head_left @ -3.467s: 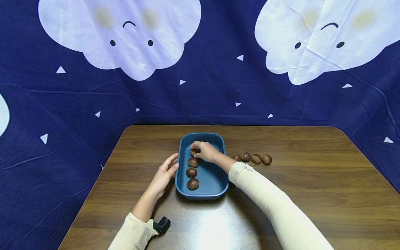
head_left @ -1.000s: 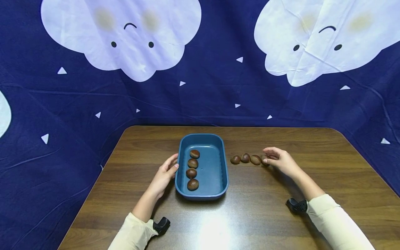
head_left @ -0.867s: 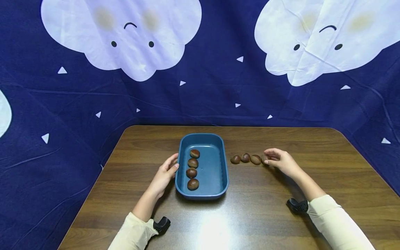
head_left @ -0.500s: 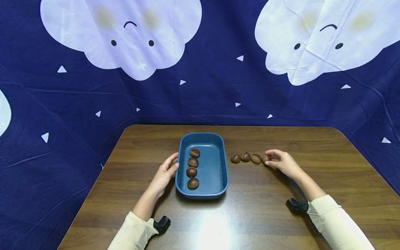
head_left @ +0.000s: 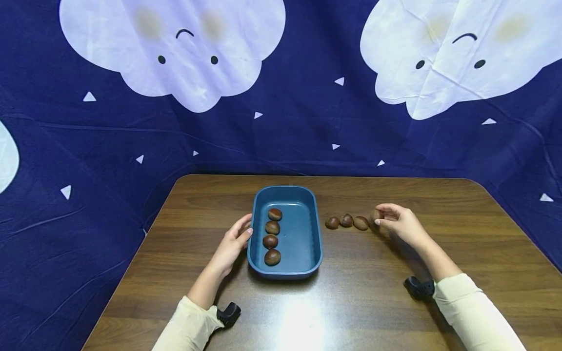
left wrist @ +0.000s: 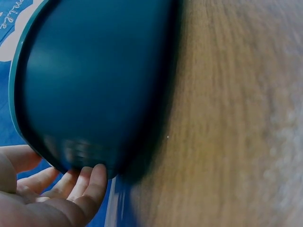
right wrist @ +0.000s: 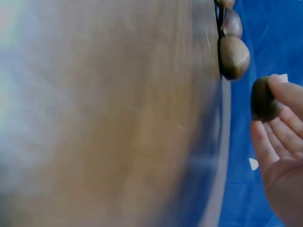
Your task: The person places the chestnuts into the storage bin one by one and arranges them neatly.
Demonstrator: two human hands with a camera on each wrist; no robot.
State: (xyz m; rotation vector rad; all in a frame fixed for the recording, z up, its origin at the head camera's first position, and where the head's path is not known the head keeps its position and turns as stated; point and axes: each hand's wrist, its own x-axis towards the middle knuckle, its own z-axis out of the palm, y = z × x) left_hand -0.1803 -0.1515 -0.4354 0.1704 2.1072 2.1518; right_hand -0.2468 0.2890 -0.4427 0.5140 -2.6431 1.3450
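My right hand (head_left: 406,226) pinches a brown chestnut (right wrist: 264,99) between thumb and fingers, slightly raised from the table at the right end of a row. Beside it, the other chestnuts of that row, such as the nearest chestnut (head_left: 361,223), lie on the wood. A blue rectangular tray (head_left: 303,265) stands left of them, with several chestnuts in a column along its left side, among them the front chestnut (head_left: 272,257). My left hand (head_left: 230,247) rests against the tray's outer left wall, its fingers fairly straight in the left wrist view.
The brown wooden table (head_left: 351,312) has a rounded far edge. A dark blue curtain (head_left: 307,131) with white clouds hangs behind it. Black wrist cameras sit at both cream sleeves, one being the right camera (head_left: 419,288).
My right hand has left the tray, gone right to the row's end chestnut, taken hold of it and lifted it slightly. The left hand has stayed at the tray.
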